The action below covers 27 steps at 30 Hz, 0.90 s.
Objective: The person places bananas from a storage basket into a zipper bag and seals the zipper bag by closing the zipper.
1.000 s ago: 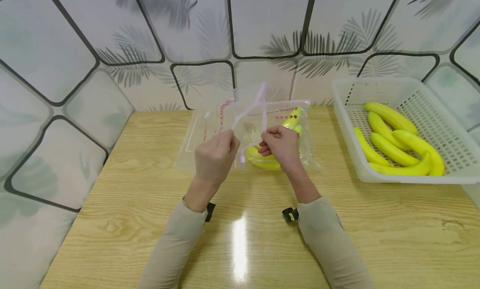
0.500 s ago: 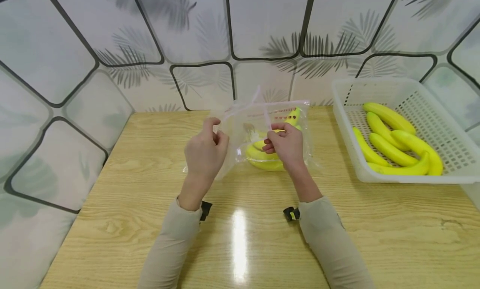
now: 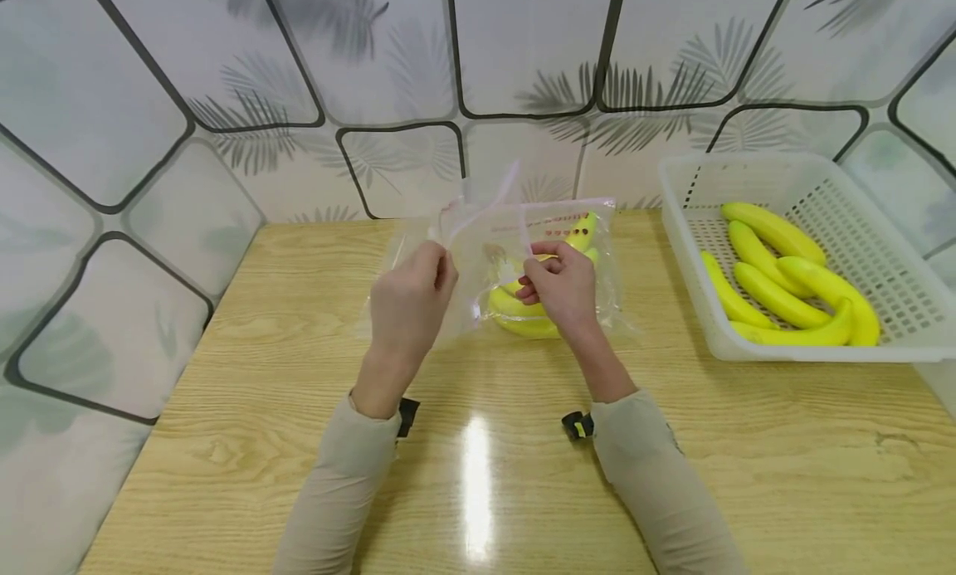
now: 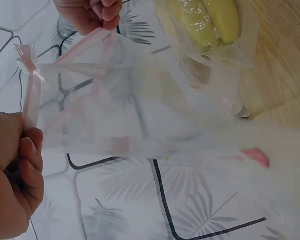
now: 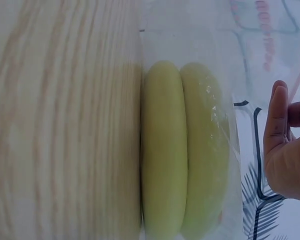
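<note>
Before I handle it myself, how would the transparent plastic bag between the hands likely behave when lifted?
The transparent plastic bag is probably floppy, since its film folds and creases. It may be thin and delicate: the white leaf-patterned backdrop shows through. Its pale pink edge strip likely flexes too, as it bends sharply.

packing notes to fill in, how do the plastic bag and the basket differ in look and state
The plastic bag is clear with red print; the basket is whitish and full of small holes. The bag is limp and creased; the basket keeps a stiff box shape. The bag's bananas show through film; the basket's lie uncovered under its open top. Both contain yellow bananas.
</note>
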{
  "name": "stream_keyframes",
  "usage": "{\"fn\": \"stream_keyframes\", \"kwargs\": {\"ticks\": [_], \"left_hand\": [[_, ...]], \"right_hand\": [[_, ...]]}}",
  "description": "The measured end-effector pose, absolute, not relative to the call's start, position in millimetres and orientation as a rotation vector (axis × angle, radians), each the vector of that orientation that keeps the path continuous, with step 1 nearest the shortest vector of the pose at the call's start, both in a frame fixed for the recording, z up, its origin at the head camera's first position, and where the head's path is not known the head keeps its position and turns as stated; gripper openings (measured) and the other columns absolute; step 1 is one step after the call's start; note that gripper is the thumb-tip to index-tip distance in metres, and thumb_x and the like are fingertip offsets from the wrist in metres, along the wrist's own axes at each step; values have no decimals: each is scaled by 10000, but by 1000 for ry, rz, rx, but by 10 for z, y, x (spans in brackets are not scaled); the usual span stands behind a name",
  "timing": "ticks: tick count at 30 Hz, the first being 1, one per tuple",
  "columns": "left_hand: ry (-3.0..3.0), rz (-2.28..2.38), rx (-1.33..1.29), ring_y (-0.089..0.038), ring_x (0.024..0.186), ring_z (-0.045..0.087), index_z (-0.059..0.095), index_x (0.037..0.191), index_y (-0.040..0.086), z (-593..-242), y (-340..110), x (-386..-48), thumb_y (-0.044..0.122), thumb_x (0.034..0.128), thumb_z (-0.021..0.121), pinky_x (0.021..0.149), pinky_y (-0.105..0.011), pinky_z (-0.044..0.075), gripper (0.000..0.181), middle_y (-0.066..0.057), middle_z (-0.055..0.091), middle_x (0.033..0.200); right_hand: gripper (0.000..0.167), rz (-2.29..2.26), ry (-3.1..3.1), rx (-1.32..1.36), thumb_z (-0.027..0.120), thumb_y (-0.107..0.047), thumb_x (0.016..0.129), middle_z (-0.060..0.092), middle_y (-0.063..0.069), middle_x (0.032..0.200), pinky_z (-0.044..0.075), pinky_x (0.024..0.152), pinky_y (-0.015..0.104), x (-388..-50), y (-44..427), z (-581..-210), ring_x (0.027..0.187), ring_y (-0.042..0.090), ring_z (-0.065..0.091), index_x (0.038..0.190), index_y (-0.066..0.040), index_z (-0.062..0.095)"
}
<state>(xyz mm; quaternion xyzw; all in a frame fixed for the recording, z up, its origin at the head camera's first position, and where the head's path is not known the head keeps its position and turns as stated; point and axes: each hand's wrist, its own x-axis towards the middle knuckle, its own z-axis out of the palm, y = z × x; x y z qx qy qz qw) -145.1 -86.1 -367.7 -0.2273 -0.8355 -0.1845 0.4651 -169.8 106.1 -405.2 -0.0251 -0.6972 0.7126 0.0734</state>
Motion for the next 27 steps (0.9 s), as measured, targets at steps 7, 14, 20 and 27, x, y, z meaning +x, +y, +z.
{"fn": "stream_keyframes", "kwargs": {"ticks": [7, 14, 20, 27], "left_hand": [[-1845, -420, -803, -138, 445, 301, 536, 749, 44, -3679, -777, -1431, -103, 823, 577, 374, -242, 234, 170, -17, 378, 564], [-1715, -546, -733, -158, 436, 419, 601, 766, -5, -3648, -802, -1430, -61, 845, 596, 364, -258, 350, 97, -61, 492, 566], [-1747, -674, -557, -197, 434, 464, 568, 758, -35, -3604, -898, -1430, -60, 849, 594, 391, -300, 386, 98, -118, 539, 559], [-1855, -616, -400, -151, 349, 315, 585, 907, -52, -3584, -943, -1427, -88, 834, 571, 363, -260, 208, 82, -92, 487, 491]], "right_hand": [[260, 2191, -2060, -36, 569, 9, 901, 649, 18, 620, 577, 483, 283, -1676, 990, -4068, 481, 117, 644, 1145, 92, 610], [269, 2219, -2042, -30, 578, 27, 900, 659, 31, 637, 576, 482, 278, -1665, 994, -4068, 484, 122, 646, 1151, 110, 629], [275, 2254, -2035, -30, 589, 24, 912, 662, 13, 643, 577, 490, 271, -1673, 1022, -4052, 492, 113, 646, 1164, 127, 628], [255, 2217, -2016, -26, 610, 13, 928, 665, 9, 641, 577, 497, 260, -1669, 1055, -4054, 498, 104, 649, 1138, 156, 627]]}}
